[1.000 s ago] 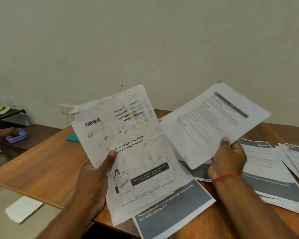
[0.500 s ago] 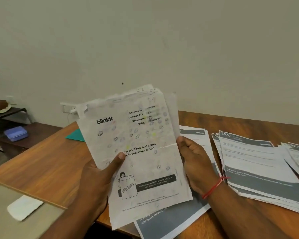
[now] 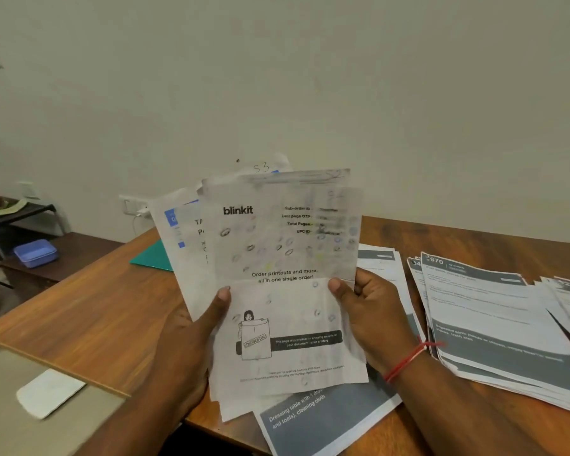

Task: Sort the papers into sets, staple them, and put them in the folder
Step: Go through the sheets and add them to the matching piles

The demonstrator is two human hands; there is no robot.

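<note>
A bare cream wall [image 3: 343, 77] backs a wooden table [image 3: 89, 311] where a person sorts printed papers. At the centre of the view both hands hold up a small bundle of sheets [image 3: 287, 284], fanned slightly so that a second page peeks out at its 9 o'clock edge; the front page carries the word "blinkit" and the line "Order printouts and more, all in one single order!" The left hand [image 3: 191, 353] is clamped on the bundle's lower left edge, thumb pressed on the front. The right hand [image 3: 375, 311], a red thread [image 3: 405, 360] around its wrist, grips the right edge at about 3 o'clock, thumb likewise on the front. Flat on the table below the bundle, at 6 o'clock, lies a sheet with a grey band [image 3: 316, 419] overhanging the near edge. More grey-banded papers [image 3: 494, 320] are spread in overlapping stacks at 3 o'clock. A teal folder [image 3: 153, 258] lies on the table at 9 o'clock, partly hidden by the bundle. Further left, off the table, a blue box [image 3: 36, 253] sits on a low dark shelf.
</note>
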